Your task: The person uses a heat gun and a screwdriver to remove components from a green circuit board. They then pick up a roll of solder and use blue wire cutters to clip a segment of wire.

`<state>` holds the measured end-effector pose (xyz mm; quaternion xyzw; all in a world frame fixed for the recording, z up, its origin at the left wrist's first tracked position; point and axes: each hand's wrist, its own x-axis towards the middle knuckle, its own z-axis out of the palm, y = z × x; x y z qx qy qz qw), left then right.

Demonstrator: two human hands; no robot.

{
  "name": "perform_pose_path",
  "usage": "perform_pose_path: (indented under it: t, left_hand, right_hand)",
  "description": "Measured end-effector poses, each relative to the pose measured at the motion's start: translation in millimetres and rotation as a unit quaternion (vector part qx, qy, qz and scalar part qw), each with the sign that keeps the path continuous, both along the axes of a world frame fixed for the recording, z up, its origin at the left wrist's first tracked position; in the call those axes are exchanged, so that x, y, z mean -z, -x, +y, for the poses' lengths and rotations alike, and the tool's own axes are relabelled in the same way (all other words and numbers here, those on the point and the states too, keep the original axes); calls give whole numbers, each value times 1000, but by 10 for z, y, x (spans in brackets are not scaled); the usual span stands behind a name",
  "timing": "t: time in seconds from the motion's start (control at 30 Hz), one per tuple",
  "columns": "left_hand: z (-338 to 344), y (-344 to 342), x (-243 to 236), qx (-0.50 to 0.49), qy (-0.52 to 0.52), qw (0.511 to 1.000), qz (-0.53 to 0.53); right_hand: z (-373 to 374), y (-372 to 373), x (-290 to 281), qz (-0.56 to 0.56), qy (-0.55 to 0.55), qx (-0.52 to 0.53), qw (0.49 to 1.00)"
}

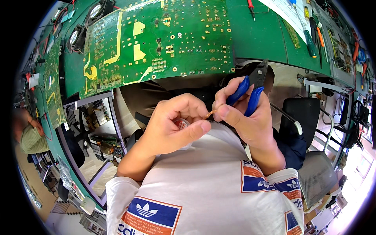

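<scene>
In front of my chest, my left hand (170,127) is closed around a small round clear spool with a red label (181,123). A short copper-coloured braid (210,114) spans the gap between my two hands, its ends pinched by the fingertips of each. My right hand (250,123) also grips a pair of blue-handled side cutters (253,101), their dark jaws pointing up and away from the braid. Much of the spool is hidden behind my left fingers.
A large green circuit board (156,43) lies on the green bench beyond my hands, overhanging its near edge. A red test probe (251,9) and several screwdrivers (310,45) lie at the right. A dark chair (299,117) stands right; another person (33,137) is at far left.
</scene>
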<state>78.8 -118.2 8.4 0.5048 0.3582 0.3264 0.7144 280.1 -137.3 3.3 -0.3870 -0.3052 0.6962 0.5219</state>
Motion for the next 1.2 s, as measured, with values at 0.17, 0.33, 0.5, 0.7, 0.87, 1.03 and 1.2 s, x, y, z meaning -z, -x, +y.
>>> perform_pose_path:
  t: [0.17,0.33,0.5,0.7,0.87,1.03,1.2]
  left_hand:
    - [17,19,-6,-11,12,1000,-13]
    - [48,67,6,0,0,1000,-6]
    - [52,102,-21,6,6,1000,2]
    - [64,129,-18,23,-10,999,20]
    - [82,157,-17,41,-13,997,66]
    - [71,86,-48,10,-67,988,140]
    - [104,63,-25,8,-72,993,93]
  right_hand:
    - [0,46,-33,-4,7,-22,1000]
    - [-2,91,-70,-15,15,-21,1000]
    - [-29,88,-25,15,-8,-30,999]
    - [-36,110,-7,19,6,-36,999]
    - [-30,123,-19,-5,-9,-42,999]
    - [-12,140,-13,-55,-41,-39,997]
    - [23,109,0,-79,-54,-56,994]
